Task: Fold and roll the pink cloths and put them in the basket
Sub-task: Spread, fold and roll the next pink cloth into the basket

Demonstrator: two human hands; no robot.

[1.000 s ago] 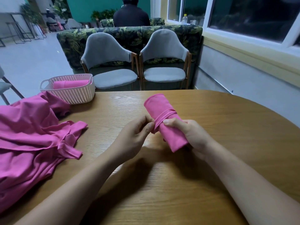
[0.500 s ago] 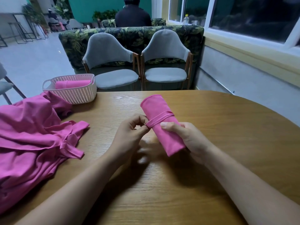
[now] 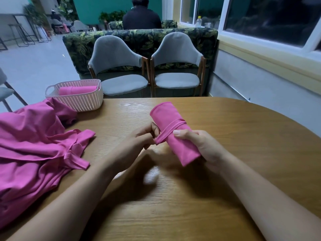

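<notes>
Here's the rolled pink cloth [image 3: 175,136] over the table [image 3: 251,153], gripped in the right hand [image 3: 206,146], long axis slanting away leftward, while the left hand [image 3: 137,143] has its fingers [image 3: 153,130] pinching the band [image 3: 173,126] end, with the basket [image 3: 81,103] far-left, nearer that hand.

Wooden counter [image 3: 234,136], rounded edge, grain plain. Beyond it, left grey chair [image 3: 114,54] and right grey chair [image 3: 177,49], wooden frames, side by side, backs toward a leaf-patterned sofa [image 3: 139,39]. A person [image 3: 141,19] in dark clothing sits behind the sofa, facing away. Teal wall [image 3: 97,7] at rear. Window [image 3: 271,16] at right, dark outside, white frame, yellow sill [image 3: 260,58]. Pale grey floor [image 3: 34,66] at left, metal stools [image 3: 22,33] far off. Lighting dim.
</notes>
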